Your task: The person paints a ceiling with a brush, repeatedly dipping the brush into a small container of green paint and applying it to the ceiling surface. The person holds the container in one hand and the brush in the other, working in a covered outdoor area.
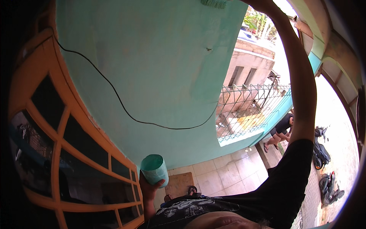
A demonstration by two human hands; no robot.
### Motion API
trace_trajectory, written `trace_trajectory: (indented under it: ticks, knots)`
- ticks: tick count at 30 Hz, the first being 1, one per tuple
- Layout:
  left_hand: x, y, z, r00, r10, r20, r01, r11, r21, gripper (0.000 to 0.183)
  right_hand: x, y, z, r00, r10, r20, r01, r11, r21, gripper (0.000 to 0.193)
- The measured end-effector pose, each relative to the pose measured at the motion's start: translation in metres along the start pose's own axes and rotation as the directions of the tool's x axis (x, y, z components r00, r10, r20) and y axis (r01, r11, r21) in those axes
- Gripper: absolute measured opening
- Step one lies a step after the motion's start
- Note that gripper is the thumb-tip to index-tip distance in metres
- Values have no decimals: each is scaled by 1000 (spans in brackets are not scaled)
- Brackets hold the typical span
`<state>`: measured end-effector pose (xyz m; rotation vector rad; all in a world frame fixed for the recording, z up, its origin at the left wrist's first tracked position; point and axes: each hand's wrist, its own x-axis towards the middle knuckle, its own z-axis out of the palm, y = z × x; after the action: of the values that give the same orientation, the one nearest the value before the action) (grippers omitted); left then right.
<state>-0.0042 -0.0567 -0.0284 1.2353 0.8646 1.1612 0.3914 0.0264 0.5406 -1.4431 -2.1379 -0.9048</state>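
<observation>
Low at the left, my left hand is wrapped round a turquoise, paint-smeared cup, held upright with its open mouth up. My right arm reaches far up, and my right hand is partly cut off by the upper edge. Beside it, the green bristles of a paintbrush lie against the turquoise wall. The brush's handle and the fingers on it are mostly out of view. A darker green patch shows along the wall's right side.
A black cable hangs in a curve across the wall. An orange-framed window is at left, a wire grille at right. A brown mat lies on floor tiles. Beyond are a seated person and parked motorbikes.
</observation>
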Motion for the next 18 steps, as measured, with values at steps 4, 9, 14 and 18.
trace_trajectory:
  ticks: [4, 9, 14, 18]
  knots:
    - [4, -1, 0, 1000, 6, -24, -5, 997, 71, 99, -29, -9, 0, 995, -21, -93, 16, 998, -53, 19]
    - [10, 1, 3, 996, 90, -18, -89, 994, 57, 96, -14, 11, -20, 906, -79, -416, -5, 980, -198, 23]
    - [21, 3, 8, 997, 59, 48, -59, 998, -11, 93, 23, 43, -11, 800, -234, -553, 64, 949, -310, 24]
    - [24, -4, 8, 997, 42, 60, -40, 999, -33, 91, 7, 39, 36, 858, -111, -501, 10, 980, -200, 26]
